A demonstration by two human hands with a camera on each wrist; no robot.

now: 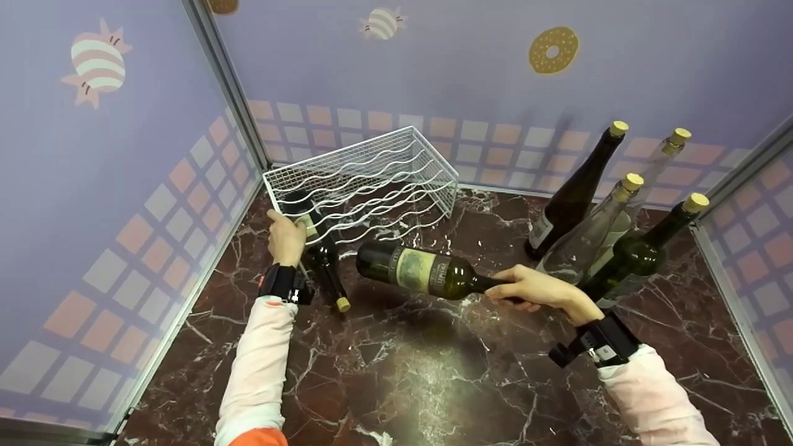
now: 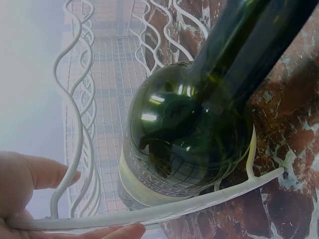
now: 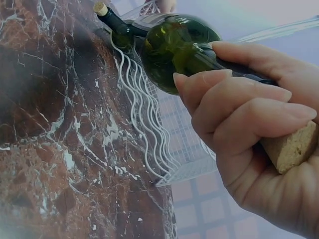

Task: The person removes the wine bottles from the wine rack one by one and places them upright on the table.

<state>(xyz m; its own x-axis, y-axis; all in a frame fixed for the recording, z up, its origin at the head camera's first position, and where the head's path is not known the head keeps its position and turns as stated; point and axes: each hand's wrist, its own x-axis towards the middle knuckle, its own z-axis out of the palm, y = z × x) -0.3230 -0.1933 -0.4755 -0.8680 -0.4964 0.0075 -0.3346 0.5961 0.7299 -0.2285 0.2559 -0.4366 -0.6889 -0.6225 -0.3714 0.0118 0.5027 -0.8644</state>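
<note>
My right hand [image 1: 533, 287] grips a dark green wine bottle [image 1: 415, 269] by its neck. The bottle is held nearly level over the table, its base toward the white wire wine rack [image 1: 365, 152]. In the right wrist view, a cork [image 3: 294, 149] pokes out beneath the curled fingers. At the rack's left end, my left hand [image 1: 287, 238] holds the wire frame, with thumb and fingers on either side of the bar [image 2: 149, 214] in the left wrist view. Another green wine bottle [image 1: 322, 260] lies in the rack's left slot, its corked neck pointing out toward me.
Several corked bottles stand at the right: a brown one [image 1: 570, 198], a green one [image 1: 644, 254] and clear ones, including a clear bottle [image 1: 573, 248] in front. Purple patterned panels [image 1: 471, 74] enclose the dark red marbled table [image 1: 396, 384] at the back and sides.
</note>
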